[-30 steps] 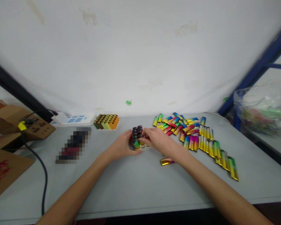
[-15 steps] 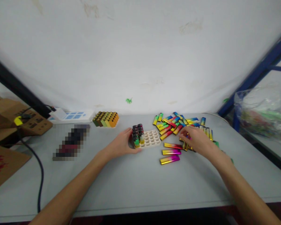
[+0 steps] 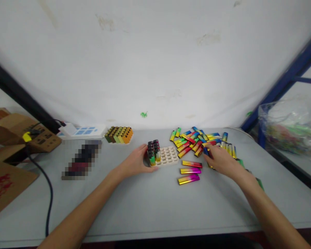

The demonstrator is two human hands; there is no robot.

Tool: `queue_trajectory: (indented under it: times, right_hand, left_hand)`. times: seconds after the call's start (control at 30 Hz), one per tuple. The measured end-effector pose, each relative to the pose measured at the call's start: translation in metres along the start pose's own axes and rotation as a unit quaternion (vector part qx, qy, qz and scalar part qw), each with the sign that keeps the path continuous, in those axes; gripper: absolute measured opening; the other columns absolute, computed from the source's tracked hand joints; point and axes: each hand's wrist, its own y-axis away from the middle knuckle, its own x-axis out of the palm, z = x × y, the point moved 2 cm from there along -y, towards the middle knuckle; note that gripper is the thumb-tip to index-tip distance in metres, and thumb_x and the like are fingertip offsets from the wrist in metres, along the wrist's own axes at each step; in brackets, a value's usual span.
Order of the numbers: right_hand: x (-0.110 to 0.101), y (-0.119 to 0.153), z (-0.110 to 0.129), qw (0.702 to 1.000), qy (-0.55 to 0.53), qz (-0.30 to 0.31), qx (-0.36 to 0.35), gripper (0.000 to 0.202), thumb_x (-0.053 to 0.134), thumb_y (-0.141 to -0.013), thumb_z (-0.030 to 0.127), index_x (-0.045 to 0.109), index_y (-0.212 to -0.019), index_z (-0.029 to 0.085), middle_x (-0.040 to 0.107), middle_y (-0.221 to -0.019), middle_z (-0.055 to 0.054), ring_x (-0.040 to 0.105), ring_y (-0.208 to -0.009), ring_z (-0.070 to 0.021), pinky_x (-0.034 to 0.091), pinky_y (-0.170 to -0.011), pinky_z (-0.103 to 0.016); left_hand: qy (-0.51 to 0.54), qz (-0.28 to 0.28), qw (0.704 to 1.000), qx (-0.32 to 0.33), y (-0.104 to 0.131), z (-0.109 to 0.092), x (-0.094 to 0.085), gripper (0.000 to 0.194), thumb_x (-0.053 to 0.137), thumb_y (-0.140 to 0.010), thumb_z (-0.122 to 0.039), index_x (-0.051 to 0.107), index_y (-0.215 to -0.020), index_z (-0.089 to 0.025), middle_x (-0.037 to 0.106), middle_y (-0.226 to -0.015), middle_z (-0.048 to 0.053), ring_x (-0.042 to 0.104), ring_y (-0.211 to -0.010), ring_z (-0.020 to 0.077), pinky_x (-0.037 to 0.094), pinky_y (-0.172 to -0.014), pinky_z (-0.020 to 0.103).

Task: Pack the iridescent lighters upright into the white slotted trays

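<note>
A white tray with round holes (image 3: 168, 155) lies on the table. Several lighters with black tops (image 3: 152, 152) stand upright in its left end. My left hand (image 3: 138, 162) is curved round that end, thumb along the front edge, gripping the tray. To the right, my right hand (image 3: 217, 159) is at the near side of a pile of shiny coloured lighters (image 3: 190, 140), its fingers pinched on a blue-ended lighter (image 3: 205, 151). Three lighters, one red and gold (image 3: 191, 164) and two purple and gold (image 3: 188, 179), lie apart in front of the pile.
A full block of upright lighters (image 3: 119, 135) stands at the back left, near a white power strip (image 3: 86, 131). Cardboard boxes (image 3: 12, 173) and a black cable (image 3: 50, 197) are at the left. A clear plastic bag (image 3: 290, 128) hangs at the right.
My right hand has shifted slightly right and down at the pile, and a blue-ended lighter now shows at its fingertips. My left hand keeps its place at the tray; the view has tilted slightly.
</note>
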Motion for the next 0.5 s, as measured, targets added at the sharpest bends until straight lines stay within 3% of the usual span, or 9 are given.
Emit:
queue_trajectory:
  times: [0.07,0.17,0.27,0.4,0.47,0.5]
  right_hand:
    - [-0.006,0.002,0.000,0.998,-0.059,-0.025,-0.013,0.022,0.053,-0.097,0.030,0.066,-0.103,0.015,0.073,-0.090,-0.014,0.070,-0.084,-0.0292,0.049,-0.073,-0.037]
    - [-0.016,0.005,0.009,0.969,-0.234,-0.071,-0.031,0.033,0.054,-0.098,0.044,0.062,-0.117,0.017,0.071,-0.095,-0.011,0.069,-0.084,-0.0279,0.051,-0.073,-0.038]
    - [-0.025,0.004,0.035,0.886,-0.452,-0.055,-0.085,0.039,0.052,-0.102,0.050,0.052,-0.130,0.023,0.066,-0.084,-0.003,0.066,-0.075,-0.0218,0.052,-0.069,-0.035]
    - [-0.026,-0.005,0.081,0.758,-0.634,-0.006,-0.152,0.037,0.058,-0.099,0.056,0.051,-0.119,0.026,0.054,-0.071,0.006,0.047,-0.055,-0.0119,0.041,-0.055,-0.026]
    - [-0.018,-0.011,0.098,0.725,-0.679,0.009,-0.116,0.041,0.062,-0.094,0.063,0.052,-0.108,0.026,0.041,-0.063,0.010,0.032,-0.047,-0.0088,0.028,-0.044,-0.022]
    - [-0.011,-0.013,0.104,0.724,-0.684,0.003,-0.091,0.042,0.062,-0.092,0.066,0.053,-0.100,0.025,0.037,-0.061,0.011,0.028,-0.045,-0.0080,0.022,-0.042,-0.021]
  left_hand:
    - [-0.001,0.000,1.000,-0.001,0.000,0.000,0.000,0.065,0.085,-0.068,-0.056,0.064,-0.118,-0.019,0.068,-0.120,0.014,0.066,-0.109,0.0346,0.056,-0.096,0.048]
    - [-0.004,0.000,1.000,-0.005,-0.001,-0.001,0.001,0.066,0.085,-0.068,-0.056,0.064,-0.118,-0.018,0.068,-0.120,0.015,0.066,-0.109,0.0351,0.056,-0.097,0.049]
    - [-0.005,0.000,1.000,-0.004,-0.001,0.000,0.001,0.067,0.085,-0.068,-0.056,0.064,-0.119,-0.019,0.068,-0.121,0.014,0.066,-0.110,0.0344,0.055,-0.098,0.048]
    - [-0.008,0.000,1.000,-0.004,0.000,0.000,0.000,0.068,0.085,-0.068,-0.056,0.064,-0.121,-0.019,0.068,-0.122,0.013,0.066,-0.112,0.0345,0.055,-0.099,0.047]
    - [-0.001,0.000,1.000,0.000,0.001,0.000,0.000,0.069,0.086,-0.068,-0.055,0.063,-0.123,-0.019,0.068,-0.123,0.013,0.066,-0.113,0.0339,0.054,-0.101,0.047]
    - [0.001,-0.001,1.000,0.003,0.001,-0.001,0.000,0.070,0.086,-0.069,-0.054,0.063,-0.124,-0.019,0.068,-0.124,0.012,0.065,-0.114,0.0336,0.054,-0.102,0.047]
